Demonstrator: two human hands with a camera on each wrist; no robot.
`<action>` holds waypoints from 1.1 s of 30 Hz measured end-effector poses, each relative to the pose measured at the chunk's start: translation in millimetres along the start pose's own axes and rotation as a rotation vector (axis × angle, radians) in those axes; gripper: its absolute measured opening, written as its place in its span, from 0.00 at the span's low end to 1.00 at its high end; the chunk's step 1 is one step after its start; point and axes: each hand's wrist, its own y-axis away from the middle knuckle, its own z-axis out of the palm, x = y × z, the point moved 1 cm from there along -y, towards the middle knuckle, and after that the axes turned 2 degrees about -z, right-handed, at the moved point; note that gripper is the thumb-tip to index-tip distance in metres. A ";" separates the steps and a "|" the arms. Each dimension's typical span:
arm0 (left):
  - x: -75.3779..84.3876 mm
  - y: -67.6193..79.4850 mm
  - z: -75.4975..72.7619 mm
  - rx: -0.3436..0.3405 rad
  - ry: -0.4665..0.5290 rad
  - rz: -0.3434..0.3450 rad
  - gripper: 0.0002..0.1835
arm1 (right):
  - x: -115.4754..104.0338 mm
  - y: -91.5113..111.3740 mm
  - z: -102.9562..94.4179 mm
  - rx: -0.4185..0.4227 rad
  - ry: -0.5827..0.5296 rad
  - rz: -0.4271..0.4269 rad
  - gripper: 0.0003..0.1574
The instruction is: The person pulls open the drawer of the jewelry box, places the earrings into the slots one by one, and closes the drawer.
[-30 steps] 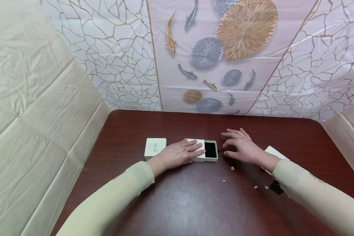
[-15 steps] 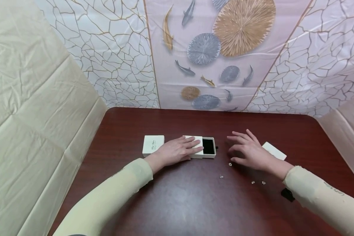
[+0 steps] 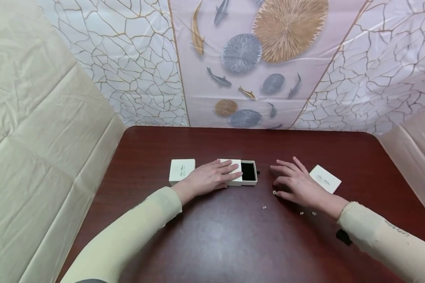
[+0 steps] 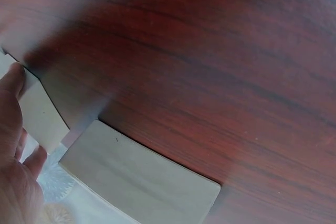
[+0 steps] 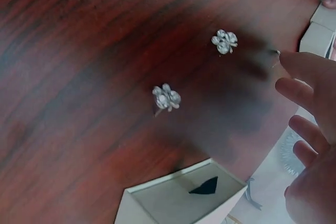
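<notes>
My left hand (image 3: 209, 177) holds a small white drawer box (image 3: 231, 183), fingers across its top and thumb at the near side. The drawer (image 3: 248, 172), lined in black, is pulled partly out to the right. My right hand (image 3: 301, 186) hovers low over the table, fingers spread, its thumb tip right at a small stud earring (image 3: 274, 192). Three more sparkling stud earrings lie closer to me: one (image 3: 264, 207) to the left and two, flower-shaped in the right wrist view, (image 5: 167, 98) and another earring (image 5: 224, 41), below the hand.
A closed white box (image 3: 182, 169) stands left of my left hand. Another white box (image 3: 325, 179) lies at an angle behind my right wrist. A black pad (image 3: 344, 237) is partly under the right sleeve. Patterned cloth (image 3: 241, 98) hangs along the table's far edge.
My right hand has drawn back slightly from the drawer, and its thumb has come to the nearest earring. The left hand stays on the drawer box. The head view has tilted slightly down.
</notes>
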 end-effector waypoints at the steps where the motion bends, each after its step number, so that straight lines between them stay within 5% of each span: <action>1: -0.9 0.1 -0.6 -0.003 -0.001 -0.004 0.32 | 0.5 -1.1 0.6 0.005 0.000 -0.003 0.13; 33: 0.0 0.6 -0.8 -0.019 -0.008 -0.014 0.32 | -4.6 -11.0 12.4 0.049 0.007 -0.065 0.11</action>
